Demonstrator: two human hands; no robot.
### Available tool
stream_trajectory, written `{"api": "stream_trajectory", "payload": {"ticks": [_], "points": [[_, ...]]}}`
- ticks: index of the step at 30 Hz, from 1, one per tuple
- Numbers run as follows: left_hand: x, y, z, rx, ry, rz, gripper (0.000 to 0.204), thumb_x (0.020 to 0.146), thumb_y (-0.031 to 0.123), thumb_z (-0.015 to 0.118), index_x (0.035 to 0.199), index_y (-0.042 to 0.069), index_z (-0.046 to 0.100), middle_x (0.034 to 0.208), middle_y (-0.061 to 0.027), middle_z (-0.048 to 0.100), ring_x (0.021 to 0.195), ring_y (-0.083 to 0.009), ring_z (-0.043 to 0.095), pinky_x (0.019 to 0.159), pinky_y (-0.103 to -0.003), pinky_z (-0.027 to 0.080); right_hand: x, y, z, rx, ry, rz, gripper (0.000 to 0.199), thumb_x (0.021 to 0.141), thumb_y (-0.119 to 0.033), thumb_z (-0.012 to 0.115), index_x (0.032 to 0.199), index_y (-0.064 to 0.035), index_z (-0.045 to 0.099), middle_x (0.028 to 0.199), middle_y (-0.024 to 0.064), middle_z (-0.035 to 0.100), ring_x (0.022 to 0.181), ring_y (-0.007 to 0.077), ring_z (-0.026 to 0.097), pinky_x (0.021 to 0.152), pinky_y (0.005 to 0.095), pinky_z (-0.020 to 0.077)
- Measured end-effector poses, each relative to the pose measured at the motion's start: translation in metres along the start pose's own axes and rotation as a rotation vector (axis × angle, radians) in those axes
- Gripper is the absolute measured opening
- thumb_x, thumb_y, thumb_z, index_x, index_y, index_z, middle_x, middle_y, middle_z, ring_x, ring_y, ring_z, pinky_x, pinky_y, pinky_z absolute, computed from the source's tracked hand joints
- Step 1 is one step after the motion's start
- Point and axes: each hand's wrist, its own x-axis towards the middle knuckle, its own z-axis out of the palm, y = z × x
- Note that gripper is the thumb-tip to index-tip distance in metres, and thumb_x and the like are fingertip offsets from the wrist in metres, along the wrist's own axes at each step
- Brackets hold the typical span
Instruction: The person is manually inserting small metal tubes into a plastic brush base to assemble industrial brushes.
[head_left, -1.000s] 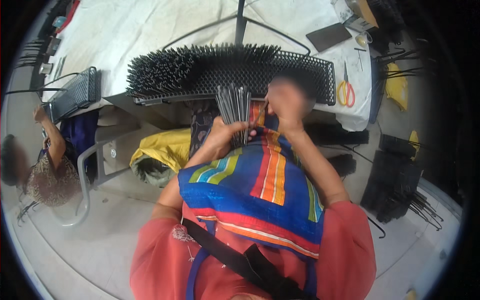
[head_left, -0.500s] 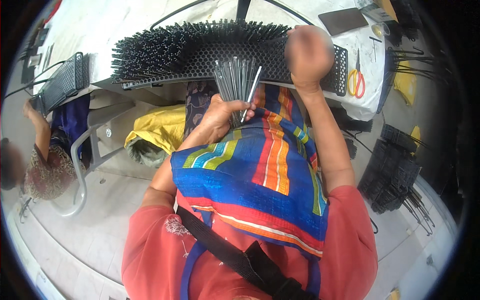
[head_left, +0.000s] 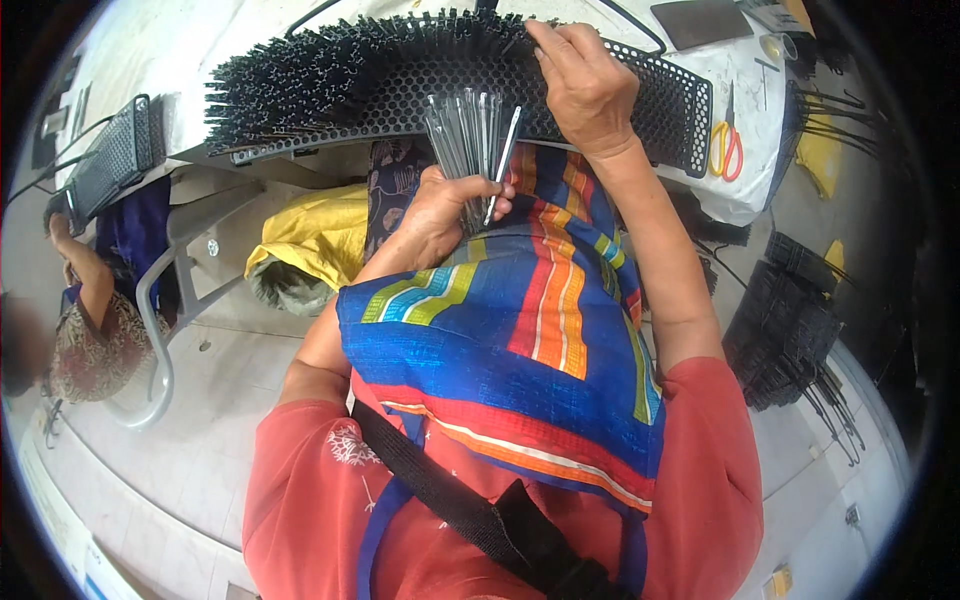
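Observation:
A long black perforated panel (head_left: 640,95) lies along the table edge in front of me. Dense black bristle-like pieces (head_left: 290,85) stand up from its left part and far edge. My left hand (head_left: 443,208) is closed round a fanned bundle of thin clear-grey strips (head_left: 463,135), held upright before the panel. A slim white stick (head_left: 505,160) rises at the bundle's right side, under the same thumb. Over the panel's right half is my right hand (head_left: 592,92), fingers bent and pinched at the end of the bristle row. What lies between its fingertips is too small to make out.
Scissors (head_left: 725,150) with yellow and red handles lie right of the panel, and a dark flat plate (head_left: 700,22) farther back. Black racks (head_left: 780,330) hang at the right. A yellow sack (head_left: 318,235) stands below the table. At far left a person's hand (head_left: 62,228) touches another panel (head_left: 115,150).
My right hand has moved left and away from me, from the panel's right part to the bristles' end. My left hand keeps its grip on the strips. The view has shifted slightly.

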Motion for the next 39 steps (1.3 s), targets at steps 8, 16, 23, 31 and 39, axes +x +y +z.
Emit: {"api": "stream_trajectory", "payload": {"ticks": [8, 16, 23, 31, 39], "points": [[-0.004, 0.002, -0.006, -0.065, -0.156, 0.007, 0.026, 0.074, -0.009, 0.06, 0.1, -0.006, 0.062, 0.084, -0.0164, 0.067, 0.07, -0.0219, 0.067, 0.062, -0.031, 0.057, -0.036, -0.021, -0.021, 0.872, -0.338, 0.873, 0.027, 0.078, -0.004, 0.073, 0.104, 0.001, 0.066, 0.072, -0.0023, 0.063, 0.053, 0.0026, 0.052, 0.047, 0.0173, 0.038], [-0.006, 0.0, -0.002, 0.009, -0.136, 0.022, 0.027, 0.076, -0.009, 0.061, 0.102, -0.006, 0.062, 0.084, -0.0145, 0.067, 0.071, -0.0204, 0.067, 0.062, -0.03, 0.056, -0.062, -0.039, -0.007, 1.191, -0.236, 1.168, 0.013, 0.075, 0.002, 0.072, 0.085, 0.002, 0.063, 0.063, 0.0018, 0.061, 0.047, 0.0041, 0.05, 0.041, 0.019, 0.0362], [-0.003, -0.001, -0.002, 0.035, -0.128, 0.028, 0.028, 0.076, -0.009, 0.06, 0.104, -0.006, 0.062, 0.084, -0.015, 0.067, 0.069, -0.0204, 0.067, 0.061, -0.029, 0.056, -0.062, -0.041, -0.009, 1.111, -0.201, 1.249, 0.013, 0.074, 0.004, 0.072, 0.076, -0.0003, 0.06, 0.063, 0.0027, 0.061, 0.046, 0.0052, 0.052, 0.041, 0.0187, 0.038], [-0.002, 0.003, -0.003, 0.015, -0.143, -0.028, 0.031, 0.074, -0.01, 0.061, 0.105, -0.006, 0.062, 0.086, -0.0166, 0.067, 0.07, -0.0211, 0.067, 0.062, -0.03, 0.057, -0.066, -0.044, -0.011, 1.27, -0.106, 1.252, 0.014, 0.078, -0.001, 0.073, 0.087, -0.003, 0.061, 0.067, 0.0012, 0.063, 0.048, 0.0049, 0.053, 0.043, 0.0177, 0.0394], [-0.002, 0.002, -0.002, 0.026, -0.16, -0.064, 0.027, 0.077, -0.009, 0.062, 0.104, -0.007, 0.061, 0.087, -0.0171, 0.067, 0.072, -0.0232, 0.068, 0.063, -0.031, 0.058, -0.068, -0.045, -0.016, 1.15, -0.3, 1.276, 0.008, 0.084, -0.007, 0.069, 0.083, -0.0033, 0.062, 0.066, 0.0004, 0.062, 0.048, 0.0041, 0.053, 0.044, 0.0173, 0.0408]]}}
